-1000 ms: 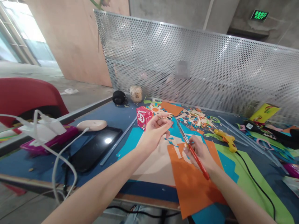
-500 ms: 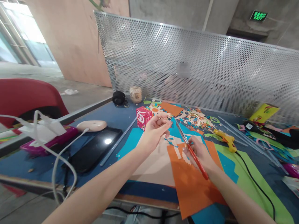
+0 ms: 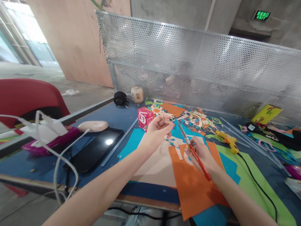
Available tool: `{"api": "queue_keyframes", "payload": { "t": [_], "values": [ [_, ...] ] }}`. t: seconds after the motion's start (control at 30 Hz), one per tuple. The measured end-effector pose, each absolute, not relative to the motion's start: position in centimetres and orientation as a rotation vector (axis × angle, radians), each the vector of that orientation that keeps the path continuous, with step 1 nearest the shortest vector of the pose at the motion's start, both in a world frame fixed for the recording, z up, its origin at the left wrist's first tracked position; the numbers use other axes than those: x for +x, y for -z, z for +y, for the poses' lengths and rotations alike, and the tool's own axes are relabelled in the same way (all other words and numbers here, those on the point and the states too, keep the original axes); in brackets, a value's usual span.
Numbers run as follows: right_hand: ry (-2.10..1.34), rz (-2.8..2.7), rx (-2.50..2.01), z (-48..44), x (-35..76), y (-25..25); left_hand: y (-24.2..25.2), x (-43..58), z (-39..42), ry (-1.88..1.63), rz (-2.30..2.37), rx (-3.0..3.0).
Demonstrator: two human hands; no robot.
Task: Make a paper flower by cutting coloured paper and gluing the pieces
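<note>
My right hand (image 3: 201,154) is closed around the red handles of a pair of scissors (image 3: 191,148), whose blades point up and away toward my left hand. My left hand (image 3: 157,131) hovers above the table with its fingers pinched together on a small piece that I cannot make out. Both hands are over an orange sheet (image 3: 192,179) and a beige sheet (image 3: 157,164) lying on blue and teal paper.
A red-and-white small box (image 3: 145,118), a heap of paper scraps (image 3: 196,118) and a yellow glue gun (image 3: 227,140) with a black cord lie beyond. A black tablet (image 3: 97,150), chargers and white cables sit left. A perforated metal screen (image 3: 211,69) backs the table; a person sits behind it.
</note>
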State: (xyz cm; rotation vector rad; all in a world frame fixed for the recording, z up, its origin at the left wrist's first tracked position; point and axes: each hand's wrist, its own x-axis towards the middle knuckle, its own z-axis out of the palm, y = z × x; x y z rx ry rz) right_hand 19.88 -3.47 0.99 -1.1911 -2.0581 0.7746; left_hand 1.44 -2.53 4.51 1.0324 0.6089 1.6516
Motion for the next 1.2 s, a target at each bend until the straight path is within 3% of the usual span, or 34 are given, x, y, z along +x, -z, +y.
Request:
{"api": "queue_keyframes", "payload": {
  "t": [1.2],
  "values": [
    [-0.772, -2.082, -1.258, -4.0, 19.5, -2.7, -4.4, 1.3, -2.1, -1.595, 0.680, 0.968]
  ]
}}
